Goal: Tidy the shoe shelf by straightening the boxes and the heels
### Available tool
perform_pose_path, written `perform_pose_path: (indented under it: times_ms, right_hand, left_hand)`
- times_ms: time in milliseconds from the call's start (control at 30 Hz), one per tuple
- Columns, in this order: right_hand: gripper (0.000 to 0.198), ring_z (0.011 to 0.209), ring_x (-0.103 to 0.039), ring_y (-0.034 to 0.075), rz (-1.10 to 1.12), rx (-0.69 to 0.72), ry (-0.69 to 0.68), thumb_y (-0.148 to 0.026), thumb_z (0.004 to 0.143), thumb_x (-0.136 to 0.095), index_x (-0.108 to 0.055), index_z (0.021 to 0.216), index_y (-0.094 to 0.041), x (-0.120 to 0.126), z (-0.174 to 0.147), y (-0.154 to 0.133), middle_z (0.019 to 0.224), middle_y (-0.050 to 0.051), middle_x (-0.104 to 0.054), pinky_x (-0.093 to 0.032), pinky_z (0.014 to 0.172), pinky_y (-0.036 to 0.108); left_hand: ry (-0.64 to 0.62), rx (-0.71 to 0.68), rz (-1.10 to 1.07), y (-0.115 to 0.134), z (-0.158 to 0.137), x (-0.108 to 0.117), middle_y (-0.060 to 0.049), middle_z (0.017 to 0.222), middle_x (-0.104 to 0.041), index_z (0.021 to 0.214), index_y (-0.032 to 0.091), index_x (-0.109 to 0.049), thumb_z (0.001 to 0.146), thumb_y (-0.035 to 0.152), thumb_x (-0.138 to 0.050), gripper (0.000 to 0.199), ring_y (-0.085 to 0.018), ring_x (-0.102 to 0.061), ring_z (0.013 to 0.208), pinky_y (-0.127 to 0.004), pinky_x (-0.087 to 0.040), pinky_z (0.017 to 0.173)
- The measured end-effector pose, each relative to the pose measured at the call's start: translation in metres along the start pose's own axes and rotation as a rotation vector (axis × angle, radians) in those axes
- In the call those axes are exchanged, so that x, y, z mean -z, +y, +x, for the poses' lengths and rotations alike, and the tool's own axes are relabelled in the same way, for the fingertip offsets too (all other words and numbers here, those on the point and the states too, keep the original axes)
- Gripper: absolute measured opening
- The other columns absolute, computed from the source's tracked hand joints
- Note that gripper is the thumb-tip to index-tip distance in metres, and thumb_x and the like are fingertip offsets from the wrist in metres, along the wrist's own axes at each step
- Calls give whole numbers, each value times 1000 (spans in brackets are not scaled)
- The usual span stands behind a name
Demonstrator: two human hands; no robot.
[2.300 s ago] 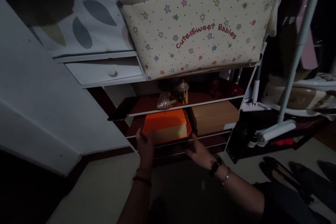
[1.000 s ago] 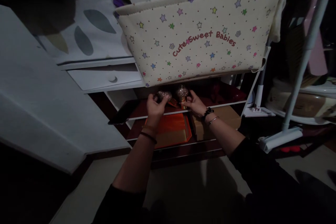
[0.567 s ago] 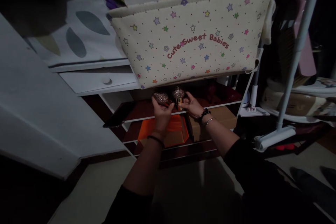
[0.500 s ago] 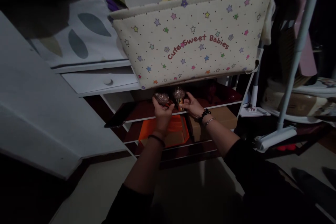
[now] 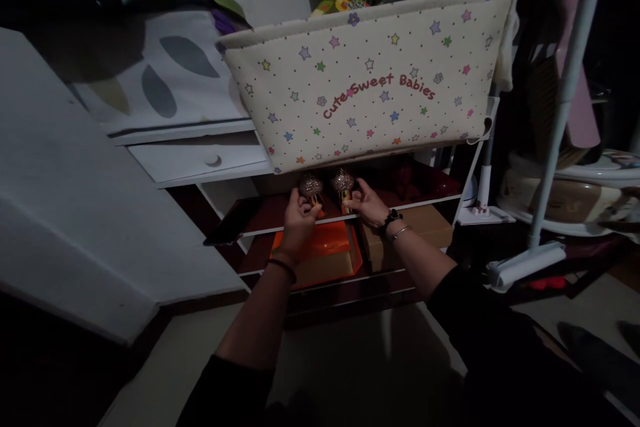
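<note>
Since the earlier frame, the left glittery shoe [image 5: 311, 185] is turned more upright, at the frame's centre. Our left hand [image 5: 300, 217] pinches it between thumb and fingers; our right hand [image 5: 369, 205] closes likewise on the right glittery shoe [image 5: 343, 181]. Above, the starry basket [image 5: 400, 90] hides the shelf's back [image 5: 273, 210]; below, we see the orange box [image 5: 327, 238] and brown box [image 5: 425, 227].

The only view looks out from the wearer's head, above and behind the left hand [image 5: 299, 219] and right hand [image 5: 369, 205], facing forward and tilted down, with both arms entering from below. It is close enough to tell fingers apart, yet wide enough to take in a printed fabric bin [image 5: 370, 83] above the hands, floor [image 5: 200, 340] below, a pale wall [image 5: 75, 200] leftward and a pole [image 5: 567, 90] rightward.
</note>
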State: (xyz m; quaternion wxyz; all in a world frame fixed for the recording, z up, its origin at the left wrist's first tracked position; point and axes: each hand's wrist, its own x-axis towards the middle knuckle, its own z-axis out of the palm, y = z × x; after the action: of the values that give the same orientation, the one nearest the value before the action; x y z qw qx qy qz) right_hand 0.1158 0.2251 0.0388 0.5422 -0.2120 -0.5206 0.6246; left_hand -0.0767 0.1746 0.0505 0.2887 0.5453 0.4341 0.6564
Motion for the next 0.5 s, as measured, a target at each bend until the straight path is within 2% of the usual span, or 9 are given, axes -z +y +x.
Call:
perform_pose_path:
  times_ms: [100,200,367,500]
  right_hand:
    - [105,74,-64,11,-31,4,-17,-23,50,-91,-43,143,-26,-1,0,-2,76,-11,-66,-52,76,26]
    - [96,78,-65,12,-47,7,-17,-23,47,-91,-49,134,-27,-3,1,-4,85,-8,-68,-53,74,24]
    - [82,82,-66,12,-98,33,-20,-23,49,-90,-52,122,-30,-6,3,-6,103,-4,-67,-56,73,25]
    - [89,78,-66,11,-120,30,10,-21,49,-91,-48,127,-30,-14,3,1,107,-3,-64,-57,67,23]
  left_hand:
    - [-108,-10,6,4,0,10,0,94,-63,136,17,-50,66,26,-76,75,-10,-59,73,-23,-53,70]
    - [-145,1,7,5,2,20,-1,98,-63,133,18,-51,66,29,-78,73,-8,-57,71,-22,-52,70]
    - [-135,72,-17,1,7,36,-8,110,-66,139,19,-47,60,30,-83,87,-12,-63,82,-23,-54,73]
    - [-136,132,-29,-2,11,45,-13,119,-68,146,18,-42,58,31,-84,99,-15,-68,90,-27,-56,80]
